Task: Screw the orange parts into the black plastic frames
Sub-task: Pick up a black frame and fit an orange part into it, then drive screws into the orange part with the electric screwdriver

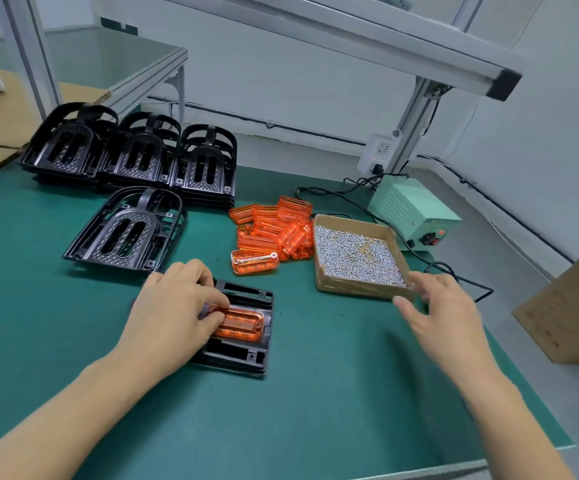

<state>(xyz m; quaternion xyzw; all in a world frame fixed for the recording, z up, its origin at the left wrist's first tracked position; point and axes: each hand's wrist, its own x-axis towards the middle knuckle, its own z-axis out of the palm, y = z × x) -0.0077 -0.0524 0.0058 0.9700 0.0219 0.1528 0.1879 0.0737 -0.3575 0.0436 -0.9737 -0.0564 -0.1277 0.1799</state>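
The black frame (pixel 246 344) being worked on lies flat on the green mat (pixel 315 410), nearer the person than the cardboard tray of screws (pixel 357 254) and off to its left. An orange part (pixel 241 323) sits in the middle recess of this frame, and the left hand (pixel 177 306) covers the frame's left end, its fingertips (pixel 220 303) curled down and pinching the orange part's left end against the frame. The part is a translucent, glossy orange block with rounded corners and ribbed lines showing through its top; the frame around it is matte black with rectangular pockets along its near and far edges. The right hand (pixel 444 306) hovers at the near corner of the tray of screws, apart from the frame, its fingers spread and loosely bent, holding nothing; whether a fingertip touches the tray's rim cannot be told. Just left of the tray lies a loose pile of orange parts (pixel 274 230), one lying apart at its near edge. Farther left of the tray, one large arched black frame (pixel 125 230) lies alone, and beyond it stand three stacks of like frames (pixel 132 154). Behind the tray sits a pale green power box (pixel 412 213) with black cables.
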